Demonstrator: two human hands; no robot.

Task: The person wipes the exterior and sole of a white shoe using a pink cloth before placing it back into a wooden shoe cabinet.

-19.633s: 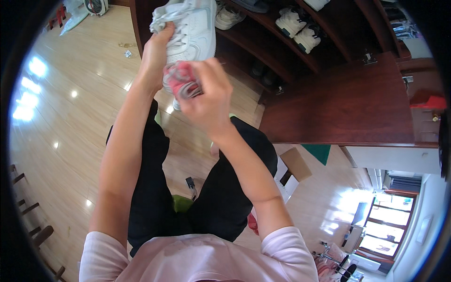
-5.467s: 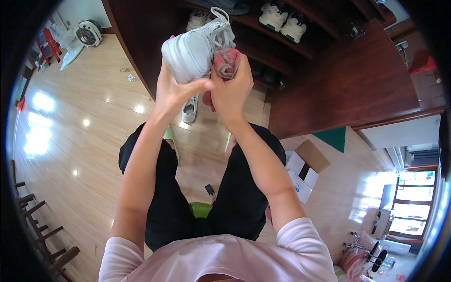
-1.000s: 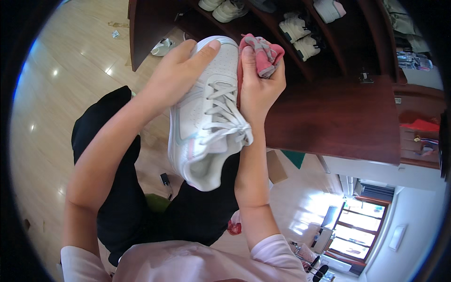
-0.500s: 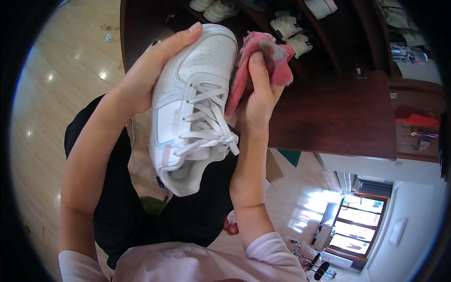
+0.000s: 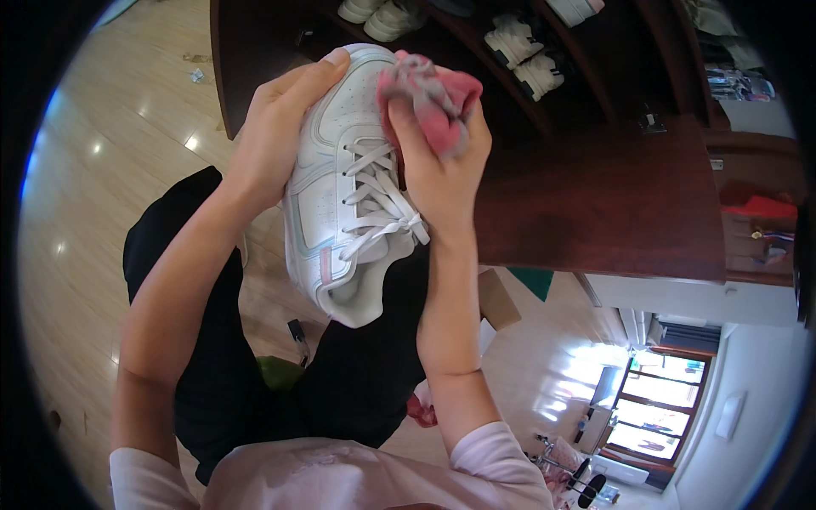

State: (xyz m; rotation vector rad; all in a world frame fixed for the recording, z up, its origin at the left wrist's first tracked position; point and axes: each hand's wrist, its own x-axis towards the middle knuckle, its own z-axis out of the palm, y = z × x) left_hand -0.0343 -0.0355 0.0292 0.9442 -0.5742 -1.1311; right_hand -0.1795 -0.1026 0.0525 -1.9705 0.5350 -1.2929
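Note:
A white lace-up sneaker [image 5: 319, 209] is held up in front of me, toe pointing away and its opening toward my lap. My left hand [image 5: 276, 127] grips it along the left side, the thumb near the toe. In my right hand [image 5: 446, 166] is a bunched pink and grey cloth [image 5: 433, 102], pressed against the right side of the toe. White laces [image 5: 378, 200] are tied in a bow. The cloth and right hand hide part of the shoe's right side.
Ahead stands a dark wooden shoe cabinet with several pale shoes [image 5: 514, 41] on its shelves; its open door panel [image 5: 595, 200] extends right. A cardboard box [image 5: 500, 302] sits on the floor [image 5: 93, 255] right of my knees. A window [image 5: 659, 399] is at lower right.
My right hand has brought the cloth left and onto the toe of the sneaker. The sneaker has tilted slightly, and my left hand keeps its grip.

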